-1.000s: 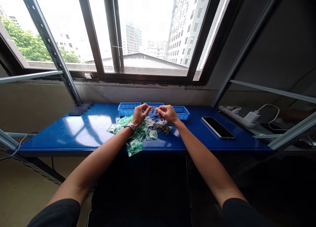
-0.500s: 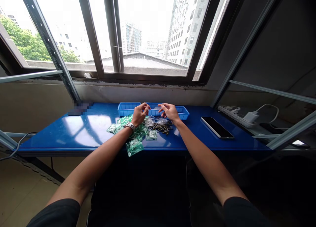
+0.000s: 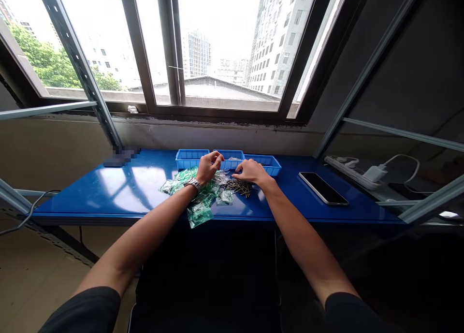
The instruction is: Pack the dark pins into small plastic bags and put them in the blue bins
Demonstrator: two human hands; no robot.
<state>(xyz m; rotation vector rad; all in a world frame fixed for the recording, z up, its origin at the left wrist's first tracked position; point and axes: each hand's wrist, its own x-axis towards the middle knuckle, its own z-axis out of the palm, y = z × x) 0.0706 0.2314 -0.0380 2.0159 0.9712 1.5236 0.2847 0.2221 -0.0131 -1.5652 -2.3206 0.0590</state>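
My left hand (image 3: 210, 166) is raised over the green plastic packets (image 3: 200, 213), beside the middle blue bin (image 3: 229, 155). Its thumb and fingertips are drawn together, and whatever lies between them is too small to make out. Over the pile of dark and brass-coloured pins (image 3: 242, 188) is my right hand (image 3: 249, 172), its fingers bent downward with a gap between thumb and fingers. Clear small bags lie between the two hands. The left blue bin (image 3: 183, 163) and the right blue bin (image 3: 274, 169) stand at either side of the middle one.
A phone (image 3: 323, 188) lies on the blue table (image 3: 87, 193) at the right. Beyond it are a power strip and white charger (image 3: 374, 173). Metal shelf posts rise on both sides, and a window is behind the table.
My right hand has lowered from in front of the bins toward the pins. My left hand stays near the middle bin with its fingers pinched. The view has shifted slightly.
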